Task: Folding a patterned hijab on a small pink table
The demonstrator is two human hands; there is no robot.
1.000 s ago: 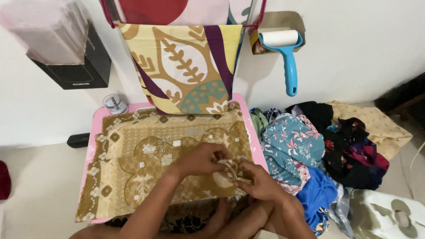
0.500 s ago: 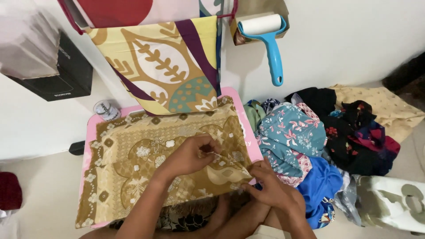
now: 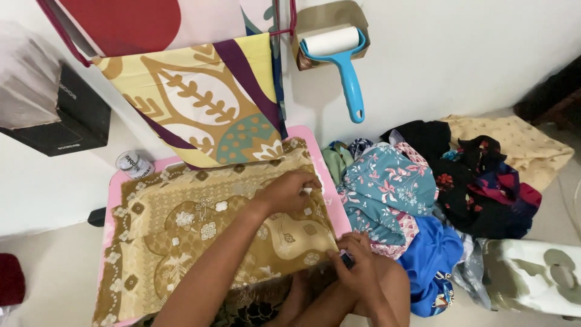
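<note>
Both hands on tan batik cloth: left hand mid-right, right hand at corner.

Both hands, left hand and right hand, press the brown patterned cloth.

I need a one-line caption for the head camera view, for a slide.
Left hand presses a golden-brown patterned cloth flat on a pink table while the right hand pinches its near corner, beside a pile of clothes.

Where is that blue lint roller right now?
In the head view, the blue lint roller hangs on the white wall near the top centre, right of the patterned hanging cloth and above the clothes pile.
</note>
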